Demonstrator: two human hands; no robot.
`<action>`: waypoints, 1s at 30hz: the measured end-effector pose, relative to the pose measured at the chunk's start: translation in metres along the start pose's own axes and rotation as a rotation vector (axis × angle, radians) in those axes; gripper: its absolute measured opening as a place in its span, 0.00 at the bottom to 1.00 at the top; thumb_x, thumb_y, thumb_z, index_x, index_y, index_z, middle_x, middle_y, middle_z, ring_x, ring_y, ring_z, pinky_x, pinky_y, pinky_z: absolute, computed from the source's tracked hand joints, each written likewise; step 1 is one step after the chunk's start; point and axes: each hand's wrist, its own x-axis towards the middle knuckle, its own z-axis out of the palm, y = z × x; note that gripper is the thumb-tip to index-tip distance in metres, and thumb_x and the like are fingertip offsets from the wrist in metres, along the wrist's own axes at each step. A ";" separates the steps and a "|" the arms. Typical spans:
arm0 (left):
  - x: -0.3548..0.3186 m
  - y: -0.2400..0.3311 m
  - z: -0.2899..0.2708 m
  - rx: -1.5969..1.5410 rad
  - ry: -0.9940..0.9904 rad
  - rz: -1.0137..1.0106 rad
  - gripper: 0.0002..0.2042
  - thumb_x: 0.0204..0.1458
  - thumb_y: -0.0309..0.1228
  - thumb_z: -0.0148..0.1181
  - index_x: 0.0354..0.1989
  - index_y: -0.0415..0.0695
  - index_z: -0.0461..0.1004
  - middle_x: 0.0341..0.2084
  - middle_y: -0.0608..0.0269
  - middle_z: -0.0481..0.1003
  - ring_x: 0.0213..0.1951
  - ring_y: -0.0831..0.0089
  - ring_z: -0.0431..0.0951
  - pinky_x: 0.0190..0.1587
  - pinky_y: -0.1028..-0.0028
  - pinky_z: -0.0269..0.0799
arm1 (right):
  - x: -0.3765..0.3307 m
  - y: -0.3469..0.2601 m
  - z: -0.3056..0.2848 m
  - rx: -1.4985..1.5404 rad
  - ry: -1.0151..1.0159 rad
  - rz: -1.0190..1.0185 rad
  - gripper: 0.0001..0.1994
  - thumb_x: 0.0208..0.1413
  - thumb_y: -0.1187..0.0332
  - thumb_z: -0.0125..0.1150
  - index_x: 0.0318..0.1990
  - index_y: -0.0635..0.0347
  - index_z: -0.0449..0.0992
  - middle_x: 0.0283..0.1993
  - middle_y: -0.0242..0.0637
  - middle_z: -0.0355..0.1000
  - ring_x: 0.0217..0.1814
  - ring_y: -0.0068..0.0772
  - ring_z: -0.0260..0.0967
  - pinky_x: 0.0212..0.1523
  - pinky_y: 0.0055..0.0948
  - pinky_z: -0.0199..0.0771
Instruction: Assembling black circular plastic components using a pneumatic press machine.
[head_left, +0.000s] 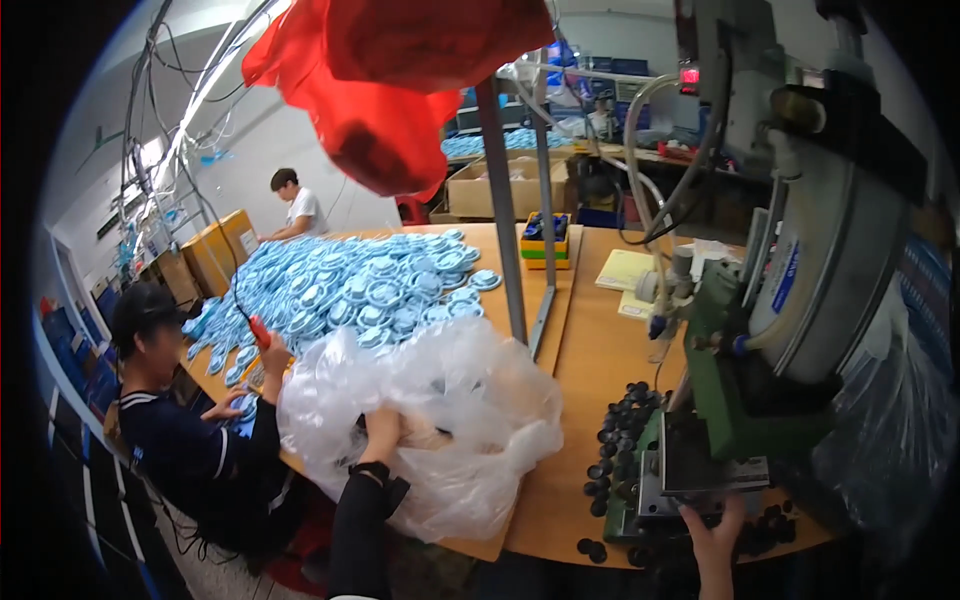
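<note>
My left hand (383, 432) reaches into a large clear plastic bag (470, 385) on the table; its fingers are hidden inside, and the bag's contents barely show. A black band circles that wrist. At the lower right, my right hand (713, 530) is at the front edge of the metal die (705, 500) of a green press (745, 400). Thumb and forefinger are spread apart there, with nothing visible between them. Small round black caps (622, 425) lie scattered along the press's left side, and more black caps (770, 530) sit to the right of my right hand.
A big pile of light blue plastic parts (370, 280) covers the table's far left. At left, a seated co-worker (200, 430) holds a red-handled tool (262, 333). A grey metal frame (500, 200) rises mid-table, with red cloth (390, 90) hanging overhead. Stacked small bins (545, 245) stand behind.
</note>
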 end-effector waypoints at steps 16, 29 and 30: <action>-0.124 0.058 -0.136 -0.788 -0.103 -0.024 0.21 0.40 0.36 0.68 0.40 0.35 0.73 0.29 0.53 0.77 0.35 0.64 0.78 0.37 0.67 0.72 | -0.005 -0.003 0.002 -0.218 0.043 -0.227 0.26 0.45 0.59 0.68 0.51 0.61 0.68 0.52 0.42 0.65 0.57 0.46 0.57 0.57 0.45 0.51; -0.192 0.342 -0.243 -1.418 -0.378 0.627 0.20 0.39 0.28 0.71 0.43 0.38 0.74 0.37 0.56 0.75 0.34 0.68 0.75 0.36 0.72 0.70 | -0.128 0.128 -0.088 -0.420 0.339 0.305 0.27 0.48 0.67 0.66 0.56 0.61 0.65 0.57 0.45 0.62 0.61 0.45 0.56 0.60 0.38 0.56; -0.195 0.352 -0.242 -1.416 -0.379 0.625 0.20 0.39 0.28 0.71 0.43 0.38 0.74 0.37 0.56 0.75 0.34 0.68 0.75 0.36 0.72 0.70 | -0.143 0.135 -0.092 -0.451 0.344 0.418 0.28 0.47 0.67 0.66 0.56 0.62 0.65 0.57 0.46 0.62 0.62 0.46 0.56 0.61 0.39 0.56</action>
